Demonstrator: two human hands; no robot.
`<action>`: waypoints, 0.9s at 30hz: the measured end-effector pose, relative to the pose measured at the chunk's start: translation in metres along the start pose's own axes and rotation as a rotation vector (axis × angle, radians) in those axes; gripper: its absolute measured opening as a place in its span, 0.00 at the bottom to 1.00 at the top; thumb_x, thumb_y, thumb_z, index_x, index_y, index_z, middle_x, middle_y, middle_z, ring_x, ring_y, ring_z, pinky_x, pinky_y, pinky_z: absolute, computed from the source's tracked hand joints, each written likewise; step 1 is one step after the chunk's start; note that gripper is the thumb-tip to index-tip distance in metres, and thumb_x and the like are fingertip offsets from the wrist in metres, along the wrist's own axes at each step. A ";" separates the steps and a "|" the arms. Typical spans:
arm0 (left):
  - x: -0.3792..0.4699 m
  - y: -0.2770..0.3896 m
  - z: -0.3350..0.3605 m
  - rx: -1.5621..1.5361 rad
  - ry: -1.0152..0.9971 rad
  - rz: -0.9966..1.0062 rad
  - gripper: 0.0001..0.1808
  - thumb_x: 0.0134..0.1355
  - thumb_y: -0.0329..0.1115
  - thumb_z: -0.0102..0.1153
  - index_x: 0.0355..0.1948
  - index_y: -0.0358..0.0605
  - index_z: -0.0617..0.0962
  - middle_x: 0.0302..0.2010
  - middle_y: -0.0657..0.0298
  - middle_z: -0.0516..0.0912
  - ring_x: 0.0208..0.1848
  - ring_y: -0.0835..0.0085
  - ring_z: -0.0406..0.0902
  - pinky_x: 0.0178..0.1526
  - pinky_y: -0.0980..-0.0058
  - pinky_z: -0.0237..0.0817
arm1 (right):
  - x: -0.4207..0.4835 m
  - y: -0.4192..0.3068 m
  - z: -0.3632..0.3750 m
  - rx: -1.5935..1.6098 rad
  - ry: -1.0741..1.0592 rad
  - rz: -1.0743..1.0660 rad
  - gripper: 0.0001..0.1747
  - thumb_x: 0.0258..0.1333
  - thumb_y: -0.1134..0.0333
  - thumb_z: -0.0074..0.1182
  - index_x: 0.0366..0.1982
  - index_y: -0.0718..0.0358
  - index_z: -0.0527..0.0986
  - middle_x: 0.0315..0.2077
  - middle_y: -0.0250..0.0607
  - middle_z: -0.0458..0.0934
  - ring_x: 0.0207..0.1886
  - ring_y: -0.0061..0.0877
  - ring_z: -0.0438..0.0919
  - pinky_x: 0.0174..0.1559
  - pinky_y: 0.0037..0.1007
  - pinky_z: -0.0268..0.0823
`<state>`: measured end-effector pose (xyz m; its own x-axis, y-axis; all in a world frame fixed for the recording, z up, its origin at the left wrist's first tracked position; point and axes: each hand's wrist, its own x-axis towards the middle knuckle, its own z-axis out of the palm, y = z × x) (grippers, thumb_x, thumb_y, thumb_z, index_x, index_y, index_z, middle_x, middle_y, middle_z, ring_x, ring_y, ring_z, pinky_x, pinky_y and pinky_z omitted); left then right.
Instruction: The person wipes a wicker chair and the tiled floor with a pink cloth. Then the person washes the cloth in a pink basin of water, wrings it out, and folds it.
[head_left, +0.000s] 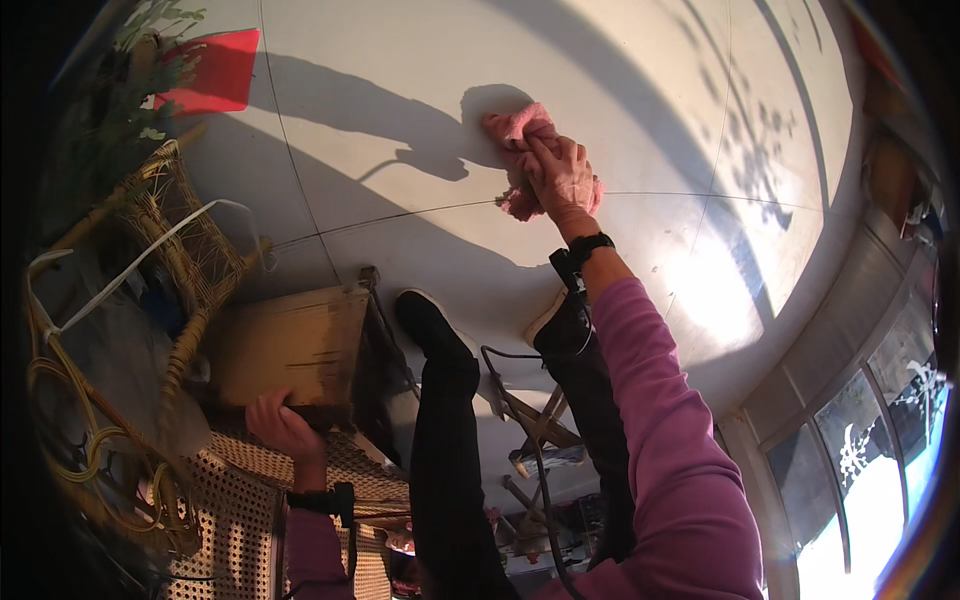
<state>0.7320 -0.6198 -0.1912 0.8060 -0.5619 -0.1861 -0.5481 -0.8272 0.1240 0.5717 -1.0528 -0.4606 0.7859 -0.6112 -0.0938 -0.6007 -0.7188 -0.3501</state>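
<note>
A crumpled pink cloth (525, 124) is gripped in my right hand (562, 176), out in front of my feet over the sunlit tiled floor (420, 45). The cloth bunches out on both sides of my fingers. I cannot tell whether it touches the floor. My left hand (281, 427) is curled over the near edge of a wooden box (292, 337) with a light-brown face and dark, worn edges. The box stands left of my feet. Each wrist wears a black band with a small device.
On the left are a bamboo rack (187, 247) with a white strap (139, 281), a red square sheet (217, 71) and leafy plants (169, 19). Woven cane furniture (232, 517) stands by my left arm. A black cable (536, 442) hangs before a folding wooden stool (547, 427). Windows (847, 450) line the right.
</note>
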 end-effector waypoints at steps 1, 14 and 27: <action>0.000 -0.001 0.000 -0.001 0.008 0.002 0.19 0.71 0.39 0.36 0.37 0.42 0.79 0.37 0.55 0.78 0.43 0.53 0.72 0.54 0.54 0.59 | 0.001 0.012 -0.004 -0.051 0.054 0.160 0.20 0.56 0.56 0.59 0.52 0.42 0.80 0.48 0.40 0.74 0.51 0.42 0.72 0.47 0.43 0.72; 0.001 -0.005 0.002 -0.023 0.045 0.040 0.19 0.69 0.39 0.37 0.36 0.43 0.80 0.37 0.57 0.79 0.43 0.55 0.74 0.55 0.55 0.59 | -0.104 -0.195 0.081 -0.083 -0.210 -0.717 0.18 0.57 0.54 0.53 0.48 0.51 0.77 0.46 0.41 0.74 0.47 0.35 0.74 0.44 0.37 0.68; 0.004 -0.002 0.001 -0.044 0.048 0.042 0.18 0.71 0.38 0.37 0.36 0.44 0.79 0.36 0.59 0.79 0.44 0.57 0.75 0.55 0.58 0.59 | -0.136 -0.166 0.058 0.066 -0.473 -0.865 0.10 0.54 0.58 0.56 0.40 0.47 0.79 0.44 0.36 0.73 0.48 0.34 0.73 0.48 0.37 0.69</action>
<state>0.7359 -0.6198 -0.1933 0.7929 -0.5946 -0.1334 -0.5719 -0.8017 0.1740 0.5728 -0.8311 -0.4434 0.9364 0.3223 -0.1391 0.2068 -0.8267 -0.5233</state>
